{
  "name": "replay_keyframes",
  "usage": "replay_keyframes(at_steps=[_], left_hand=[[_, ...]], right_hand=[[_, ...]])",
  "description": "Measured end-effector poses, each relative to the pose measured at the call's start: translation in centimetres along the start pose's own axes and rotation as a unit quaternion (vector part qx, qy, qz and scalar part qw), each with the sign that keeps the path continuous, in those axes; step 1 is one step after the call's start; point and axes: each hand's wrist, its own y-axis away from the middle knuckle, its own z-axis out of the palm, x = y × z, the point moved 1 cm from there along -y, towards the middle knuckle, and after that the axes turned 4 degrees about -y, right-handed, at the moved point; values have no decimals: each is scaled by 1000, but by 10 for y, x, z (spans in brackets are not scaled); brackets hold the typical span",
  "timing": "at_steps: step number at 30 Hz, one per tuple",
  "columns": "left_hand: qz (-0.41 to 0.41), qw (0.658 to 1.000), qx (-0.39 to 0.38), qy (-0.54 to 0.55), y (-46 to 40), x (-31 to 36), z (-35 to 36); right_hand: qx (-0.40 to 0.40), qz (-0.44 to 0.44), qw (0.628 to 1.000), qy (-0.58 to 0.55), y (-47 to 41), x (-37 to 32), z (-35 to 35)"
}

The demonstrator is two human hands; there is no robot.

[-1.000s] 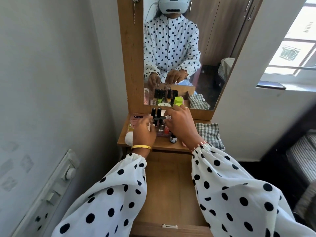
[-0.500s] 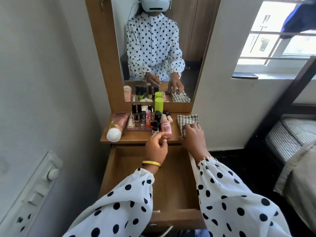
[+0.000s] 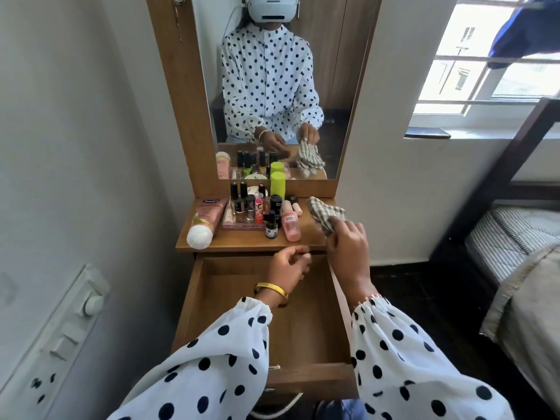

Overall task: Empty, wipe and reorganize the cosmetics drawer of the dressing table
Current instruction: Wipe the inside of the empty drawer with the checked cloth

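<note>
The drawer [image 3: 212, 298] is found pulled fully out, and its wooden floor, where visible between the sleeves, is bare. The cosmetics [image 3: 257, 207] are seen grouped on the left and centre of the dressing table top [image 3: 242, 242], with a pink tube [image 3: 204, 221] lying at the left edge and a lime-green bottle [image 3: 278, 184] standing at the back against the mirror frame.

A checked cloth [image 3: 324, 212] is pinched at one end by the right hand [image 3: 348, 250] and is lifted partly off the right side of the top. The left hand [image 3: 288, 265] is held above the back of the drawer with its fingers loosely curled; nothing is seen in it.

The emptying step is judged to be complete, and the wiping step is judged to be opening. The next move is expected to require that the cloth be carried down into the drawer and drawn across the floor and into the corners, with the cosmetics left undisturbed on the top until wiping is finished.
</note>
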Motion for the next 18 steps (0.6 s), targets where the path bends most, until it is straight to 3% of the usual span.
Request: replay_keyframes(at_steps=[3,6,11,14,18], left_hand=[[-31,990,1,136,1,18,9],[-73,963,6,259,-1,30,7],[-96,959,42,262,4,25,-9],[-107,962,68,244,8,14,-19],[-98,961,54,254,14,12,-26]], right_hand=[[30,-31,999,-21,15,-17,-12],[9,-74,996,-55,32,-35,-15],[-112,-69,984,-120,55,-44,-12],[-121,-44,980,-150,61,-49,-13],[-136,63,973,-176,61,-62,-13]])
